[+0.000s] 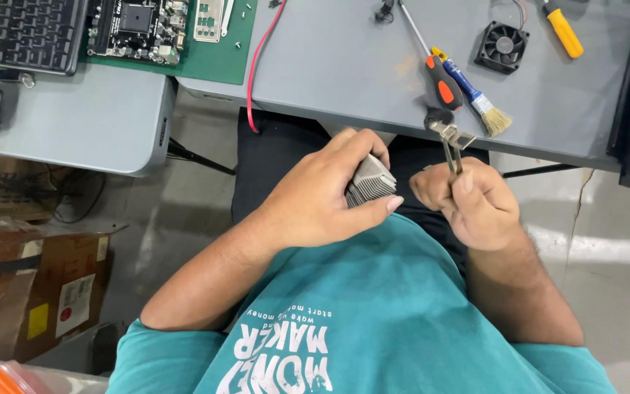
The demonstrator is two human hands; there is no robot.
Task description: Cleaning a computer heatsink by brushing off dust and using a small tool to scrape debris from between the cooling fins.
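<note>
My left hand (322, 197) is closed around a grey finned metal heatsink (368, 182), held above my lap just below the table edge. My right hand (472, 204) grips a thin metal clip or bracket (452, 138) that sticks up toward the table edge; its bent end lies close to a screwdriver's handle. The two hands are a few centimetres apart, and the clip does not touch the heatsink.
On the grey table (344, 66) lie a screwdriver with an orange and black handle (440, 79), a small brush (479, 102), a black fan (502, 46), a yellow-handled tool (564, 31) and a red wire (257, 66). A circuit board (136, 28) on a green mat and a keyboard (34, 33) sit left. Cardboard boxes (30, 292) stand on the floor.
</note>
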